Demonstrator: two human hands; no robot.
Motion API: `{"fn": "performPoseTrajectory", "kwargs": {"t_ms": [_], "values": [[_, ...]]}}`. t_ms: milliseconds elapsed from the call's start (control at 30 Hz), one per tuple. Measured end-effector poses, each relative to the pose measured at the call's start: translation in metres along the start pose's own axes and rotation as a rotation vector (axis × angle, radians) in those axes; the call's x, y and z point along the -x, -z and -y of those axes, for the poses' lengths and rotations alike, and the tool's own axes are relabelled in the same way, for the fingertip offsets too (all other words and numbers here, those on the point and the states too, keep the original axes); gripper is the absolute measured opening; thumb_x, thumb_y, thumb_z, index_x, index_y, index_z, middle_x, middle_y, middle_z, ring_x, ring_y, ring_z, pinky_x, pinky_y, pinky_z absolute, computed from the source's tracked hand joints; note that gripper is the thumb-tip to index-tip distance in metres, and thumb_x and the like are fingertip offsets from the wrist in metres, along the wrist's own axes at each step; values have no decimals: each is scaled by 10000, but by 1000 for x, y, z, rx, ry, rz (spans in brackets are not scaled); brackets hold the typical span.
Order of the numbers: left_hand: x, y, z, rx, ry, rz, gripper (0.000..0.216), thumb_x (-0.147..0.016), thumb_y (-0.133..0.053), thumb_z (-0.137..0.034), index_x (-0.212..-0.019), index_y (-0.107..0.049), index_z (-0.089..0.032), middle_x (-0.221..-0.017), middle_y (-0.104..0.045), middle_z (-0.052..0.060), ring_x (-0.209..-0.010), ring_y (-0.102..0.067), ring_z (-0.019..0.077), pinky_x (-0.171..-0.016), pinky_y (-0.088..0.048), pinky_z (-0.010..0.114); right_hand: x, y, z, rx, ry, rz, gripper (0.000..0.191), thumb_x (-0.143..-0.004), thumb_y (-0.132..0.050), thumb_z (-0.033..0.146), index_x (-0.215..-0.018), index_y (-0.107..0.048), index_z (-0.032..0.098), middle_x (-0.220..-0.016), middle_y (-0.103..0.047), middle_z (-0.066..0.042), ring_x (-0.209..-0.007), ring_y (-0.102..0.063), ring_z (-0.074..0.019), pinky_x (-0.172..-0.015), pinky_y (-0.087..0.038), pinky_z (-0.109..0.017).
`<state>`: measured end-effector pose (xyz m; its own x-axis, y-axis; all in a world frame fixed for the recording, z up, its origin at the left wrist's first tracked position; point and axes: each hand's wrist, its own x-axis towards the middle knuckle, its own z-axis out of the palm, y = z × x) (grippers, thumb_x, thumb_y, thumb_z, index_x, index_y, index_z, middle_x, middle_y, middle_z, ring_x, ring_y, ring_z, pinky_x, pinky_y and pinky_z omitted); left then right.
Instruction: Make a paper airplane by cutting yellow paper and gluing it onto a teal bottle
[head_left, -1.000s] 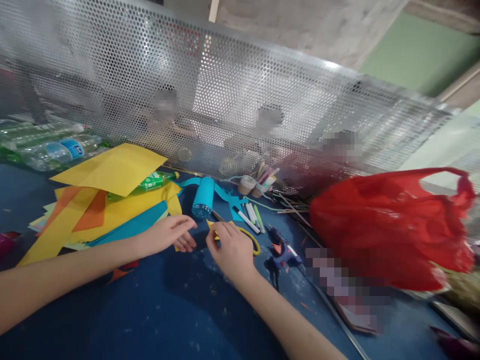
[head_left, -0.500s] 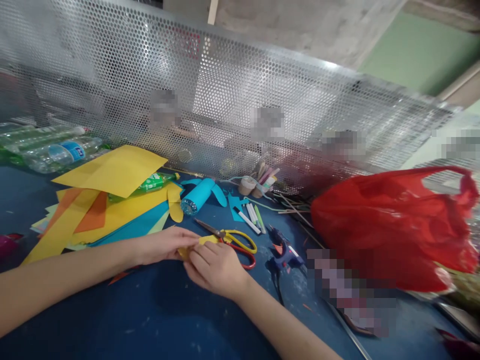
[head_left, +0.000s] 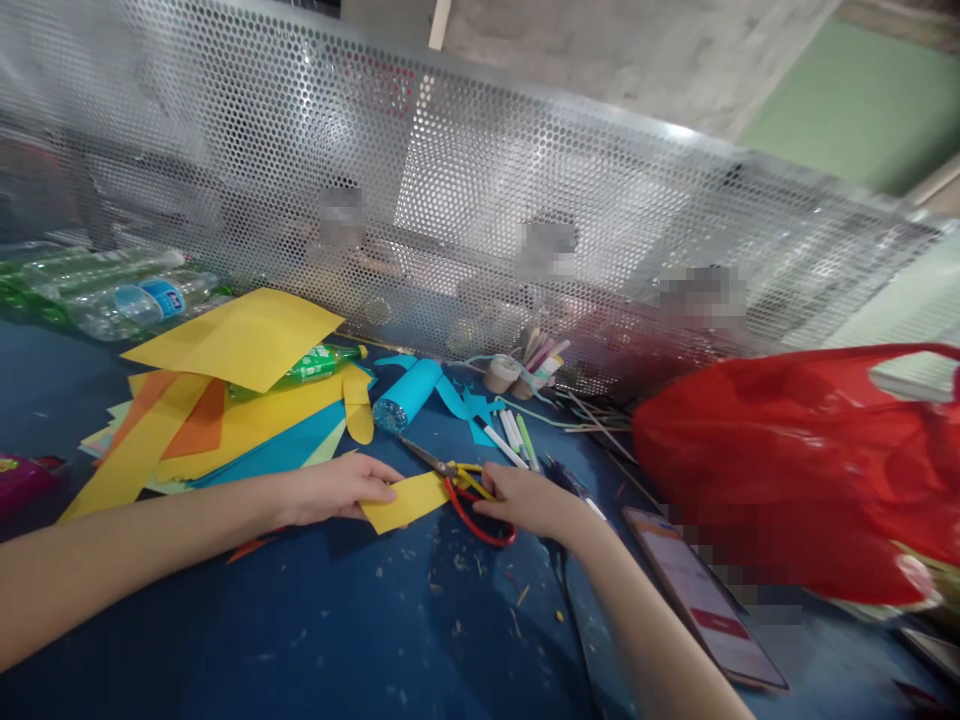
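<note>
Blue table (head_left: pixel 337 620): left hand (head_left: pixel 334 490) holds one paper (yellow) (head_left: pixel 407 501).

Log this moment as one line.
left hand: holds yellow paper | right hand: touches scissors | beyond hands: blue-wrapped bottle, markers | right side: phone

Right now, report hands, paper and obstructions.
Left hand pinching yellow paper piece. Right hand at scissors, grip unclear. Scissors overlap paper's right end. Blue-wrapped cylinder just beyond.

I'm seeing plain yellow on my paper piece (head_left: pixel 409 502), red and yellow on scissors handles (head_left: pixel 489 540), pale-specked dark blue on table (head_left: pixel 322 630), solid red on bag (head_left: pixel 780 460).
</note>
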<state>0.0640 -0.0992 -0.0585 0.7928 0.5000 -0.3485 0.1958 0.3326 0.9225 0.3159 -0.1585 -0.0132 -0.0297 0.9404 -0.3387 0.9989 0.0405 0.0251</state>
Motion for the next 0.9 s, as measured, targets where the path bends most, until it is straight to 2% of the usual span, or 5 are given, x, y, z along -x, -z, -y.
{"fn": "performPoseTrajectory", "kwargs": {"t_ms": [367,567,667,767,900], "values": [[6,-7,-11,37,-65,-57,208,-693,-610,-199,-895,-576,-167,-806,-717,54,-786,-687,212,-746,-523,343,-14,-8,-1,67,-256,-55,285,-916,-472,282,-997,-624,54,-965,-691,-222,-918,-667,-305,-714,-451,-334],[7,-7,-11,114,-157,-82,347,-692,-647,-173,-1029,-575,-129,-1014,-685,114,-966,-647,236,-862,-494,367,-13,-2,16,22,-293,-268,319,-935,-389,371,-908,-605,138,-972,-682,-190,-939,-651,-309,-752,-459,-377],[9,-10,-10,109,-152,-62,421,-703,-667,-191,-1102,-551,-127,-1117,-648,139,-1037,-617,248,-900,-476,377,-13,-2,28,-449,-105,-374,272,-930,-356,430,-892,-506,206,-879,-687,-104,-834,-666,-247,-725,-482,-359],[12,-17,-7,76,-122,-27,450,-712,-686,-240,-1124,-535,-142,-1168,-621,137,-1041,-611,245,-853,-494,362,-16,-10,42,-1157,146,-230,285,-831,-515,499,-890,-379,256,-769,-656,7,-660,-648,-168,-626,-508,-304],[18,-29,-4,-68,-26,54,332,-750,-652,-397,-953,-572,-147,-946,-690,99,-831,-667,209,-683,-509,307,-23,-28,51,-1383,268,-81,413,-661,-726,440,-778,-385,241,-606,-516,96,-547,-560,-101,-561,-484,-241]]}}
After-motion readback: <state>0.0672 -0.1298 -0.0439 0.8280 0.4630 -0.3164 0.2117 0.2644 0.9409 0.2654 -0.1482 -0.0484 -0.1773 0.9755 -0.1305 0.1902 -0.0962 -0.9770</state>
